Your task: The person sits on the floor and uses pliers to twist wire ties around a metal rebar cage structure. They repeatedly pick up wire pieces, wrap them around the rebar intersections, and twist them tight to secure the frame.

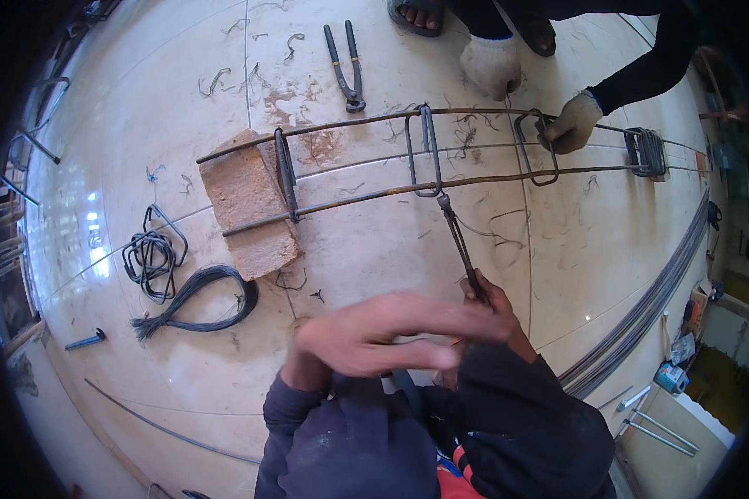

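Note:
My right hand (499,309) is closed round the dark handles of tying pincers (458,237). Their jaws meet the lower corner of a bent wire stirrup (432,154) on a long cage of steel bars (354,198). My left hand (374,331) is stretched out across in front of my right wrist, blurred, with thumb and fingers apart and nothing seen in them. Across the cage, a co-worker's gloved hand (576,123) grips a further stirrup (534,150). The co-worker's other gloved hand (493,66) is above the far bar.
A rough brick block (245,195) props the cage's left end. Second pincers (347,71) lie beyond it. On the left are loose stirrups (151,262), a tie-wire bundle (241,303) and a blue-handled tool (86,340). Long rods (641,303) lie at right; wire scraps litter the tiles.

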{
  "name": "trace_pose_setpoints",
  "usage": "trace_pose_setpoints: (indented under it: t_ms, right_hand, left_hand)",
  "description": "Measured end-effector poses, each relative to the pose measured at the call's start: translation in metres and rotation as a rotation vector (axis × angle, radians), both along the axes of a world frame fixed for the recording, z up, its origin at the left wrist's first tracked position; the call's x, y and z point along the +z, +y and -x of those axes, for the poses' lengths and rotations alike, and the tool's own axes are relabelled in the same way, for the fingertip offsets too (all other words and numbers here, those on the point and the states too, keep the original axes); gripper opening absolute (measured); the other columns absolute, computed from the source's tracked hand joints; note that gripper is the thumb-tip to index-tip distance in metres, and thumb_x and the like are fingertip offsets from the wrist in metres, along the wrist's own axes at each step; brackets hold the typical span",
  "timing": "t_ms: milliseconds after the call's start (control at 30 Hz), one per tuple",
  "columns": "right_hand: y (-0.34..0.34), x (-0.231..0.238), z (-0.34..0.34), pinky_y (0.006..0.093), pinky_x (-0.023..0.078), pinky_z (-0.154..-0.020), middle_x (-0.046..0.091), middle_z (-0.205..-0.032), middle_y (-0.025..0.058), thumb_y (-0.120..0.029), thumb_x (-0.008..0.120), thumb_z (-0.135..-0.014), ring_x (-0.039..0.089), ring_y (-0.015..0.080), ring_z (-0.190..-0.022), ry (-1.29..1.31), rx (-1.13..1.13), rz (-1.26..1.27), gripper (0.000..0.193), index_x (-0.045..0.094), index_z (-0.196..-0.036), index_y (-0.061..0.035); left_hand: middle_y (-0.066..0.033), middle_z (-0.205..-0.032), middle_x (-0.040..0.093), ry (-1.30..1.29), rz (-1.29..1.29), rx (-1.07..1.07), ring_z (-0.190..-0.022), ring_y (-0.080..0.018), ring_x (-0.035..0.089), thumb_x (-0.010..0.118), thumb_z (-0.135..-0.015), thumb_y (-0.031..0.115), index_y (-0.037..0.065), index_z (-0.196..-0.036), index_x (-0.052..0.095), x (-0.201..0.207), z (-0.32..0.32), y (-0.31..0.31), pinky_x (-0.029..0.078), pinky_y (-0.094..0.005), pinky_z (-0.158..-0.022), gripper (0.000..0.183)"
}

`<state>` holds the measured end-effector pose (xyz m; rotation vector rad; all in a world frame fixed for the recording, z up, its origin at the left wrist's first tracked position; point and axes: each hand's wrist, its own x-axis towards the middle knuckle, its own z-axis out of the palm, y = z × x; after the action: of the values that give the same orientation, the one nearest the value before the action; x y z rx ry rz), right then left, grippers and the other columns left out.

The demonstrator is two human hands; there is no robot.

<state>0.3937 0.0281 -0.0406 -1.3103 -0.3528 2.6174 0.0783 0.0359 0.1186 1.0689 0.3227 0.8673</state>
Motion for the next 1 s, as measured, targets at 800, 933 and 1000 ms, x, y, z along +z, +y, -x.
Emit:
trace_pose_setpoints:
  t_ms: [800,933,1000]
  right_hand:
    - [-0.022,0.04,0.037,0.0235,0.034,-0.04,0.039,-0.051,-0.0015,-0.044,0.043,-0.099,0.035,0.0075,-0.037,0.175,-0.209,-0.049,0.042,0.052,-0.108,-0.0038]
    - [-0.021,0.063,0.046,0.0239,0.036,-0.046,0.049,-0.062,0.0023,-0.028,0.055,-0.095,0.043,0.008,-0.048,-0.624,0.108,-0.83,0.034,0.053,-0.114,-0.0008]
    - [-0.021,0.06,0.049,0.0244,0.036,-0.045,0.048,-0.065,0.0019,-0.02,0.052,-0.095,0.043,0.0072,-0.049,-0.456,0.056,-0.718,0.024,0.054,-0.109,-0.0008]
  left_hand:
    - [-0.015,-0.093,0.066,0.292,0.477,0.657,-0.095,-0.0228,0.064,0.059,-0.093,0.035,-0.003,-0.111,0.048,-0.145,-0.116,0.011,0.048,-0.0356,-0.083,0.044]
    - [-0.0127,-0.089,0.064,0.484,0.52,0.548,-0.085,-0.0241,0.066,0.06,-0.093,0.033,-0.002,-0.11,0.046,-0.124,-0.115,0.021,0.05,-0.036,-0.075,0.041]
    - [-0.0145,-0.081,0.065,0.626,0.456,0.551,-0.088,-0.0275,0.065,0.063,-0.089,0.038,-0.002,-0.104,0.05,-0.13,-0.112,0.022,0.048,-0.0358,-0.077,0.044]
